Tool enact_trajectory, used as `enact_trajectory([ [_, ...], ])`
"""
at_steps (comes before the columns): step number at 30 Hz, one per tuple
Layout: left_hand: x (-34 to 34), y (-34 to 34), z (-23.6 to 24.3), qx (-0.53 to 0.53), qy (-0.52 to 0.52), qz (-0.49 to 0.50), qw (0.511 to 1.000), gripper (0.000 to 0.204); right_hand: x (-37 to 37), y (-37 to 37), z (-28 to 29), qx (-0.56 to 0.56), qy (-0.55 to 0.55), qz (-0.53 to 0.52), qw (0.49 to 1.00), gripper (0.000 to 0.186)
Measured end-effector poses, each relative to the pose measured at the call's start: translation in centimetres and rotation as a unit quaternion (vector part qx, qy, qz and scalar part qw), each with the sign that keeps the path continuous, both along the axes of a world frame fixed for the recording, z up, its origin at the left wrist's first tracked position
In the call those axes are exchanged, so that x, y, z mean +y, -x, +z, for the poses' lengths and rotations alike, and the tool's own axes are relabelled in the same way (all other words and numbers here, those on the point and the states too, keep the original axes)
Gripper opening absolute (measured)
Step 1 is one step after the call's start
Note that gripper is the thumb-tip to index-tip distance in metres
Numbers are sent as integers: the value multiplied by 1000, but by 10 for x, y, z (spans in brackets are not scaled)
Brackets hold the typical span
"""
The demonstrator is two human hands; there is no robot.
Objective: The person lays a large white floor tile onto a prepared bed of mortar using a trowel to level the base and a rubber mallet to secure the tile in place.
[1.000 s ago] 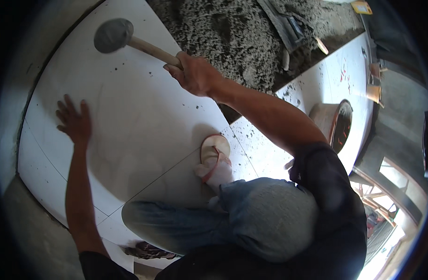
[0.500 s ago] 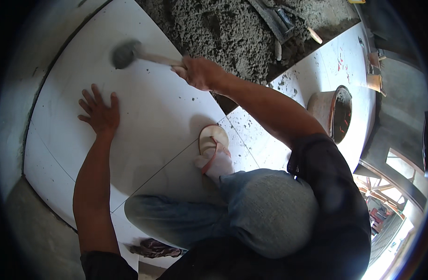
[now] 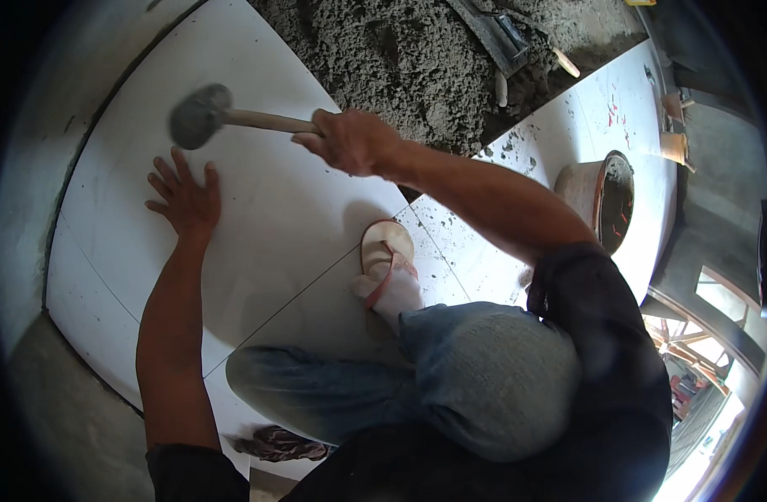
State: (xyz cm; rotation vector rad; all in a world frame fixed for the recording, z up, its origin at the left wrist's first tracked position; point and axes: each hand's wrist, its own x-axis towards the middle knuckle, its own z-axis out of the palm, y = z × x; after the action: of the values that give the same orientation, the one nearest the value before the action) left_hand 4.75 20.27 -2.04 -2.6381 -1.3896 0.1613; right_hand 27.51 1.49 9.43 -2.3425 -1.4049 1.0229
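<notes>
My right hand (image 3: 354, 142) is closed round the wooden handle of a rubber mallet (image 3: 201, 115). The mallet's dark, rounded head is over a large white floor tile (image 3: 274, 213), just beyond the fingertips of my left hand. Slightly blurred, the head may be touching the tile or hanging above it; I cannot tell which. My left hand (image 3: 187, 199) lies flat on the same tile, fingers spread, holding nothing. Small dark crumbs of mortar dot the tile's surface.
Wet grey mortar (image 3: 392, 67) spreads beyond the tile, with a trowel (image 3: 509, 46) lying on it. A bucket (image 3: 605, 197) stands at the right on speckled tiles. A wall (image 3: 32, 167) borders the left side. My sandalled foot (image 3: 390, 259) rests near the tile joints, beside a crumpled dark cloth (image 3: 281, 443).
The mallet head has moved left and nearer to my left hand, and my right hand has shifted slightly with it. My left hand stays flat on the tile.
</notes>
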Motion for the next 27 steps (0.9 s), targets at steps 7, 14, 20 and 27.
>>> enact_trajectory([
  [7, 1, -1, -2, -4, -1, -7, 1000, 74, 11, -3, 3, 38, 5, -16, 999, 54],
  [14, 0, 2, -1, 7, -14, -10, 1000, 75, 4, 1, -1, 22, -55, -18, 998, 52],
  [20, -1, 2, 1, 10, -18, -16, 1000, 76, -3, -1, -5, 22, -52, -4, 998, 51],
  [27, -7, 9, -1, -3, -2, -13, 1000, 75, -11, 2, -16, -25, -55, 25, 998, 49],
])
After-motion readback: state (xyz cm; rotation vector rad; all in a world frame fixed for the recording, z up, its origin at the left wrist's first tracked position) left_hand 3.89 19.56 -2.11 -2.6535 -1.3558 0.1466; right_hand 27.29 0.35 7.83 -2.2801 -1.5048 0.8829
